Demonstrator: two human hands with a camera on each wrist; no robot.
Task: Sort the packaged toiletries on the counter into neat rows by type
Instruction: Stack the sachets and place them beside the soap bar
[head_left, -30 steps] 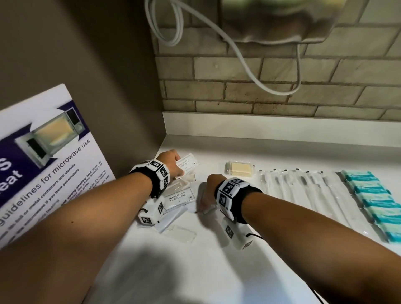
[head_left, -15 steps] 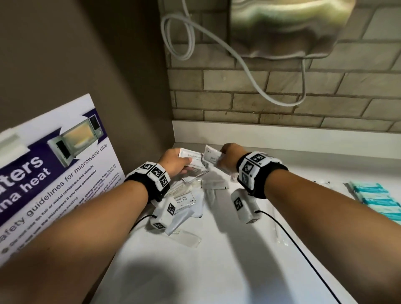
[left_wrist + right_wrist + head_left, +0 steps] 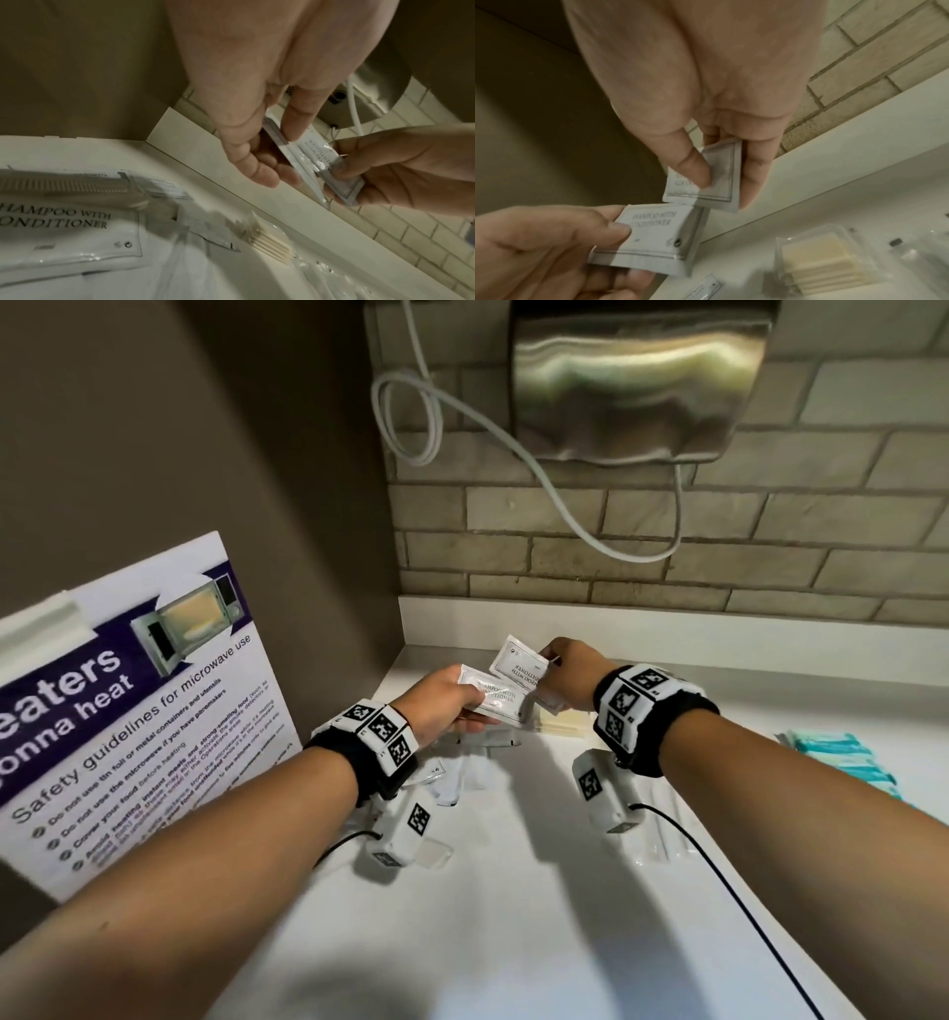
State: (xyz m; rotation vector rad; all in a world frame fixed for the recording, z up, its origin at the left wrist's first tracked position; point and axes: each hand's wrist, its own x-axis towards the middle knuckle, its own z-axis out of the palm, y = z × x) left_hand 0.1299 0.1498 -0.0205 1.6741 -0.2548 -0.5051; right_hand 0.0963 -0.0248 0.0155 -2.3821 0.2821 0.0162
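a laminated microwave safety sign (image 3: 128, 711) is leaning against the brown side wall at the far left of a white counter (image 3: 513, 916). just right of it, the person's left hand (image 3: 441, 706) is pinching a white sachet (image 3: 495, 698) printed "shampoo with conditioner" between thumb and fingers, lifted above the counter near the back corner. below that hand, more white sachets (image 3: 72, 229) and clear wrapped packets (image 3: 472, 773) are lying in a loose, overlapping heap on the counter. a clear packet of cream-coloured pads (image 3: 824, 261) is sitting on the counter close to the back edge, beneath the raised hands. the right hand (image 3: 570, 680) is gripping a second shampoo sachet (image 3: 516, 665) between thumb and fingers, its lower edge meeting the top edge of the sachet in the left hand. the two sachets are being held up side by side in front of the brick wall (image 3: 667, 546). above them, a steel wall unit (image 3: 637, 387) with a looping white cable (image 3: 411, 418) is hanging on the brick. further right, long clear wrapped items (image 3: 662, 829) are lying on the counter, blurred, and a row of teal packets (image 3: 837, 757) is lining up at the far right edge.
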